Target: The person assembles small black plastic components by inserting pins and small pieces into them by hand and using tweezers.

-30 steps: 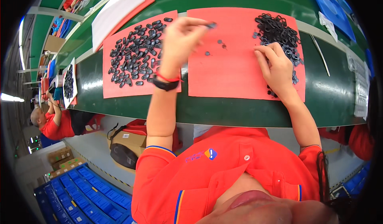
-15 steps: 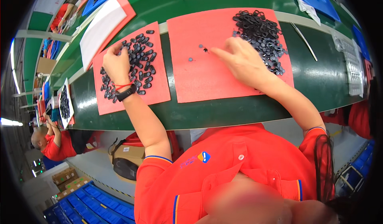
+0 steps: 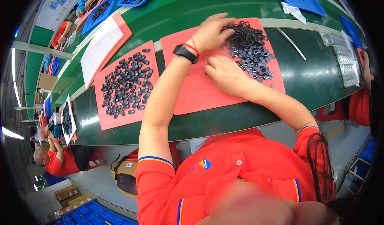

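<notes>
My left hand [image 3: 213, 32] reaches across to the heap of black oval rings [image 3: 246, 33] at the far end of the right-hand pink foam mat [image 3: 192, 101]. Its thumb and fingers are apart at the heap's left edge; nothing shows in them. Nearer to me, my right hand [image 3: 229, 77] rests on the same mat with fingers bent and closed at the tips. Whatever they may pinch is hidden. Many small dark round discs [image 3: 256, 61] lie loose just right of that hand, touching the rings.
On a second pink mat [image 3: 102, 119] to the left lie many black oval pieces [image 3: 128, 85]. White foam sheets [image 3: 98, 53], blue trays [image 3: 298, 1], a white cloth [image 3: 294, 13], a thin white stick [image 3: 291, 43] and clear plastic trays [image 3: 346, 59] are on the green bench. Other people sit nearby.
My left hand has left the oval pieces on the left mat and moved right to the black rings. My right hand has drawn back toward me, its fingers now closed.
</notes>
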Tool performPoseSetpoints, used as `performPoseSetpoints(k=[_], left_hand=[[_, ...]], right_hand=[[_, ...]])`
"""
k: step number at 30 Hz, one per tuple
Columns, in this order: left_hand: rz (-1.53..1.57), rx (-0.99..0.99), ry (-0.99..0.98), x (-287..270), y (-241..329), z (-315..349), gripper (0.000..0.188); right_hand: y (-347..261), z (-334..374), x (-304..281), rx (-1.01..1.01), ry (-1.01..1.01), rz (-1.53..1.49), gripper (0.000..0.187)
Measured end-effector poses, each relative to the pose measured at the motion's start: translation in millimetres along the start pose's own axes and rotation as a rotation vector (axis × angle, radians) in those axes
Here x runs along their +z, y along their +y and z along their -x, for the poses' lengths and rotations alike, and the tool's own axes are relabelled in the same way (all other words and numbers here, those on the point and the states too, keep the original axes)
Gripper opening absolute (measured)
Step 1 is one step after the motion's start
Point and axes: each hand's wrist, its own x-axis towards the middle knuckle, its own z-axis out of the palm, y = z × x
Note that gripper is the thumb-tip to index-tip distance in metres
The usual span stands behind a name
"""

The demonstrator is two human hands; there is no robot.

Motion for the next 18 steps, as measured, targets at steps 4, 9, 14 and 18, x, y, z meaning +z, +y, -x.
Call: performPoseSetpoints(k=[4, 9, 14, 18], left_hand=[[0.003, 0.042, -0.093, 23.2, 15.7, -12.7, 0.041], [-0.034, -0.010, -0.138, 17.7, 16.1, -4.5, 0.032], [-0.052, -0.105, -0.074, -7.2, 17.8, 29.6, 0.023], [-0.014, -0.184, 0.028, -19.8, 16.8, 49.1, 0.018]], right_hand=[[-1.4, 9.8, 4.5, -0.002, 0.058, -0.023, 0.010], [-1.2, 14.3, 3.2, 0.009, 0.062, -0.036, 0.010], [-3.0, 15.3, -0.2, 0.030, 0.024, 0.001, 0.012], [-2.8, 14.6, -3.9, 0.066, 0.005, 0.035, 0.012]])
